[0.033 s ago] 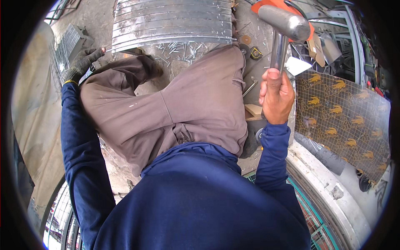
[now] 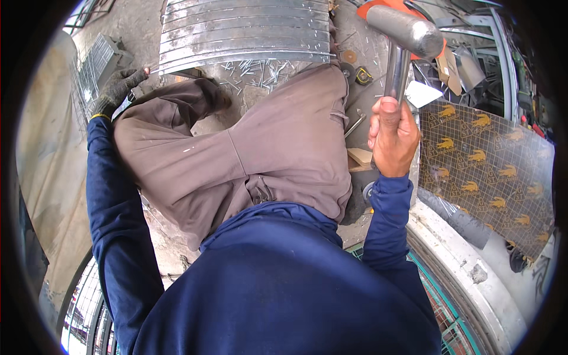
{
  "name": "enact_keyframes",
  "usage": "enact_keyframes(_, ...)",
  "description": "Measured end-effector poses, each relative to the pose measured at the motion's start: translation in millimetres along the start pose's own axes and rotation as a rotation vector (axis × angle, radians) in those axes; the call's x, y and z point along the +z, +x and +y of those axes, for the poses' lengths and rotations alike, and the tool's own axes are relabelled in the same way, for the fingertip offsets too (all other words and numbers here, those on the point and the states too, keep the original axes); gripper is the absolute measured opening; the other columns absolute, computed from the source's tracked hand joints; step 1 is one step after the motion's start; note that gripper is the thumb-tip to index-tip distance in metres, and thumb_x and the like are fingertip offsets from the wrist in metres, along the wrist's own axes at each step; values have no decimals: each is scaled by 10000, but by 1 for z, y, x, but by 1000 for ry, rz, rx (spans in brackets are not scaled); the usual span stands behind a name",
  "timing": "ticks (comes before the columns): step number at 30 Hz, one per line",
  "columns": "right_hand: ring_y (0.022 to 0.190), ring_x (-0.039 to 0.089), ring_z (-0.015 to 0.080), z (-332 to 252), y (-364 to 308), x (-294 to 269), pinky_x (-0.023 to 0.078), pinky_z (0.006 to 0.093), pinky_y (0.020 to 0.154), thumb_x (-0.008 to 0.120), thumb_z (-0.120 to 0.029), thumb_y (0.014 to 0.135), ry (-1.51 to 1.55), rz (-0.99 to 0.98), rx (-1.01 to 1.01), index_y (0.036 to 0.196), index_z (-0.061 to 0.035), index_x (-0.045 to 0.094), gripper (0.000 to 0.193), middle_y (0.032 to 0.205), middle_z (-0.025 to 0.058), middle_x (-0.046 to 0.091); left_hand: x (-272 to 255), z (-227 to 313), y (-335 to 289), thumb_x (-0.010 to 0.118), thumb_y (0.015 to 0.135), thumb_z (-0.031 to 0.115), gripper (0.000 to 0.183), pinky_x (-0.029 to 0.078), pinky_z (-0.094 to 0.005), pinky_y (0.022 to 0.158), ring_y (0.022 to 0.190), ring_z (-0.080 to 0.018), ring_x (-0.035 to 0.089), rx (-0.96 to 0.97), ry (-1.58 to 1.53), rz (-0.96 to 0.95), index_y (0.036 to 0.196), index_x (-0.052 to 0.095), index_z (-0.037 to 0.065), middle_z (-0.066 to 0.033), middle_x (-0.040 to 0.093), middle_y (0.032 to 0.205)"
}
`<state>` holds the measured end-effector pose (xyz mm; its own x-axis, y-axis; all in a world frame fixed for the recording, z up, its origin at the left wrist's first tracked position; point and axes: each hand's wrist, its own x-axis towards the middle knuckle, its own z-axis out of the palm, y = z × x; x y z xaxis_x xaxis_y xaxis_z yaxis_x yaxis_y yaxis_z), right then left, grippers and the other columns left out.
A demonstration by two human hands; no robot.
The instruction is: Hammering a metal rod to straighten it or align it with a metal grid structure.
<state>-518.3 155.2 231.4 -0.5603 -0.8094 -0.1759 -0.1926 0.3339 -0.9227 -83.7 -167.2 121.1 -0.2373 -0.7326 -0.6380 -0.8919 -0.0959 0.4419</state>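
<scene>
My bare right hand (image 2: 391, 137) is closed around the shaft of a steel hammer (image 2: 405, 35), whose head is raised at the upper right. My left hand (image 2: 115, 89) wears a dark grey work glove and lies beside my bent left knee. Its fingertips reach toward the near corner of a stack of curved, ribbed metal sheets (image 2: 242, 29). The glove hides whether it grips anything. My brown trousers and blue sweatshirt fill the middle of the view.
Loose nails (image 2: 260, 68) lie scattered on the ground before the sheets. A tape measure (image 2: 364, 76), a wood block (image 2: 360, 157) and a wire mesh panel (image 2: 94, 62) lie nearby. A black sheet with yellow marks (image 2: 485, 160) lies at right.
</scene>
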Motion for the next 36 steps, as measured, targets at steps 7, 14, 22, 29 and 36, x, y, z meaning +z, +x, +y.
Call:
enact_keyframes(7,504,454,55,1,-6,6,359,213,441,555,-550,985,135,48,-170,951,-24,578,528,680,17,518,4,3,-5,665,834,679,747,462,-325,813,811,-158,580,20,40,13,1162,720,11,-69,673,894)
enact_keyframes(14,521,464,52,10,-10,20,360,214,453,558,-500,1008,344,63,-101,926,-30,578,476,693,10,529,3,11,-12,662,863,634,676,443,-329,889,856,-169,587,11,76,59,1159,725,29,-69,672,899)
enact_keyframes(22,488,420,37,66,-4,30,334,228,432,562,-498,1008,74,52,376,831,-50,569,482,611,-32,466,7,22,-14,672,882,589,590,441,-288,754,762,-138,568,31,23,62,1041,740,25,-37,627,766)
enact_keyframes(29,413,392,49,37,-15,28,333,230,372,463,-558,1026,94,46,250,864,-87,503,500,557,-32,413,3,13,-16,669,887,581,619,453,-313,805,798,-156,578,36,22,52,1118,719,9,-72,669,851)
enact_keyframes(36,436,409,49,50,-12,36,344,225,391,480,-541,1026,82,66,124,884,-83,522,482,572,-38,421,4,13,-13,668,888,578,643,456,-327,891,911,-181,609,61,70,60,1168,701,0,-120,704,997)
